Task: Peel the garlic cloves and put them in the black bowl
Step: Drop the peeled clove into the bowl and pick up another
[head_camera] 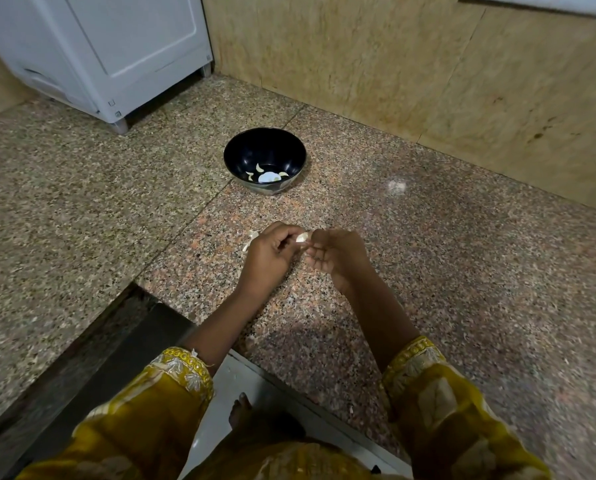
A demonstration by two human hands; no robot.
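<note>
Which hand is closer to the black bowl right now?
Left. The left hand is in line with the black bowl, on its near side; the right hand is beside it, further right. Both pinch a garlic clove.

Left hand (267, 252) and right hand (334, 254), fingers curled, meet above a speckled granite countertop (445, 278) and together pinch a pale garlic clove (301, 239). Scraps of papery skin (251, 238) lie on the stone just beside the left hand. Beyond the hands, well apart from them, the black bowl (242, 150) stands upright, with a few peeled cloves (258, 167) at its bottom. A white appliance (116, 53) occupies the far left corner.
</note>
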